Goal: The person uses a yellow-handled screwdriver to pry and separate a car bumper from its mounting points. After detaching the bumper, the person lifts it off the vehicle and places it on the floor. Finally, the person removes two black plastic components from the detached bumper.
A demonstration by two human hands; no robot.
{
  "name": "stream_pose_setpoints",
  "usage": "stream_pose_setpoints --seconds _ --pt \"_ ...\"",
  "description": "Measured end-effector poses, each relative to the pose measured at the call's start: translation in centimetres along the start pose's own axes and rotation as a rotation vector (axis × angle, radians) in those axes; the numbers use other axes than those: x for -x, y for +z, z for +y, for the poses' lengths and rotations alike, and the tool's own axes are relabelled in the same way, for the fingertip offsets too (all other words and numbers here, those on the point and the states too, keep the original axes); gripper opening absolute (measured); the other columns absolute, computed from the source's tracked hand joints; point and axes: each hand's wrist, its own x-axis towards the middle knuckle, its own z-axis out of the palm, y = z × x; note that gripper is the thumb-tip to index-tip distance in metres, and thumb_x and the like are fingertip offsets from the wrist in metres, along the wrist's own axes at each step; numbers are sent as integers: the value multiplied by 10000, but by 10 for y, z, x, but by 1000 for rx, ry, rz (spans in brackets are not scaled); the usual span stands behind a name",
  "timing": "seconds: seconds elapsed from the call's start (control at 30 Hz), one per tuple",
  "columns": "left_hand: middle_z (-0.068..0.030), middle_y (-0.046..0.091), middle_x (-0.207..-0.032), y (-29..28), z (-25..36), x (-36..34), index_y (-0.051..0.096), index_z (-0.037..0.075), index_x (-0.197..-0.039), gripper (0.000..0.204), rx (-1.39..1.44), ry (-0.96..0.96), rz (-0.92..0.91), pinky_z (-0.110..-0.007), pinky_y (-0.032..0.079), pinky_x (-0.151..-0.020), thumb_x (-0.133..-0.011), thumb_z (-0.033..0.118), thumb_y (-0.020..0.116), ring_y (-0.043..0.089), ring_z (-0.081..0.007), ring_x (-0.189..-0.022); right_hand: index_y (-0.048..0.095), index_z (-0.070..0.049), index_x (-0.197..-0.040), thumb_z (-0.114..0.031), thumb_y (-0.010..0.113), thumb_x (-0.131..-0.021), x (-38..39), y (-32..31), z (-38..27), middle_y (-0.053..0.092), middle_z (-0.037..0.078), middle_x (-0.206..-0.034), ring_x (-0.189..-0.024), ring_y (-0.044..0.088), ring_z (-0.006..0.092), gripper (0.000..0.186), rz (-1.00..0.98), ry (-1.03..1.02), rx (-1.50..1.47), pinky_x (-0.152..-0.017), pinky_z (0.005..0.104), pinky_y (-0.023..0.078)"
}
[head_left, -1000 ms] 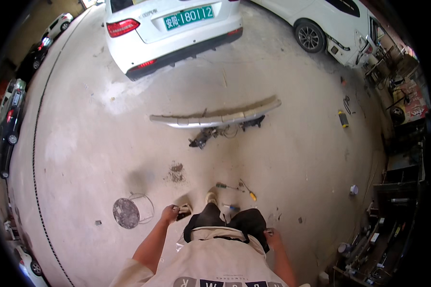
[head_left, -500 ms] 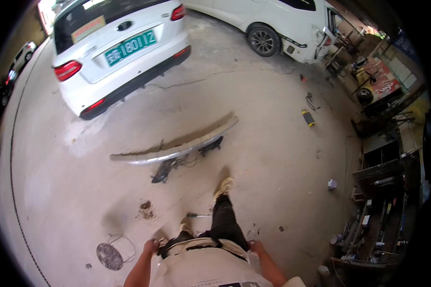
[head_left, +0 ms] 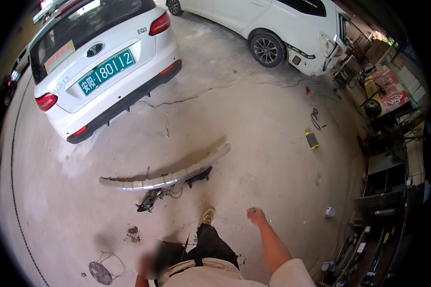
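Observation:
My right hand (head_left: 256, 216) is out in front of my right side above the concrete floor, its fingers curled in and nothing seen in them. My left hand (head_left: 147, 267) is low beside my left hip; a blur hides its fingers and whatever they may hold. Ahead of my feet lies a long, curved silver-grey bumper strip (head_left: 170, 181) with ribs along it. Dark broken plastic parts with wires (head_left: 149, 201) lie against its near side. My boot (head_left: 208, 216) is on the floor just short of them.
A white car (head_left: 105, 91) stands at the far left and another white car (head_left: 273, 28) with a damaged end at the far right. Right of centre are a yellow-and-black box (head_left: 311, 140) and a cable (head_left: 315, 118). A round stool (head_left: 100, 272) is at lower left; cluttered shelves (head_left: 383, 201) line the right.
I have stepped, with my legs changing position. My right hand has swung forward from beside my hip. The cars and bumper strip have shifted in view as my head moved.

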Motion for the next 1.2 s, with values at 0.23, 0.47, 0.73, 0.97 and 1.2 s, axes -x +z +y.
stream_pose_setpoints --seconds 0.23,0.47,0.73,0.97,1.2 --pt "-122 585 -1131 23 19 -42 533 79 -1255 368 -689 66 148 -495 427 -886 -942 266 487 550 -279 -1071 655 38 -980 -267 608 -873 -61 -9 -62 685 115 -802 -716 658 182 327 31 -95 -73 -681 298 515" --pt "-20 588 -841 7 -71 -17 631 119 -930 110 1717 -213 -119 -328 491 -688 -847 191 632 565 -146 -760 665 -4 -933 -358 582 -883 42 67 -68 687 84 -772 -647 624 170 367 -253 -61 156 -619 322 491" --pt "-241 645 -932 -200 -60 -212 652 45 -927 317 575 -810 -64 -490 496 -802 -843 302 487 601 -447 -911 653 25 -1000 -258 593 -883 109 68 8 670 146 -797 -615 644 203 311 -258 375 -2 -555 335 523" --pt "-200 665 -963 -235 -32 -285 659 66 -981 322 495 -663 45 -467 485 -848 -859 310 490 617 -395 -931 599 24 -1061 -217 579 -903 47 46 -75 665 138 -792 -652 655 210 289 -118 204 -139 -523 316 512" --pt "-196 643 -1048 -217 37 -279 646 94 -1009 322 534 -737 -173 -482 466 -877 -831 328 515 597 -391 -1001 594 27 -1103 -234 594 -907 -3 74 -100 675 157 -867 -747 675 229 327 -439 127 -84 -629 341 540"
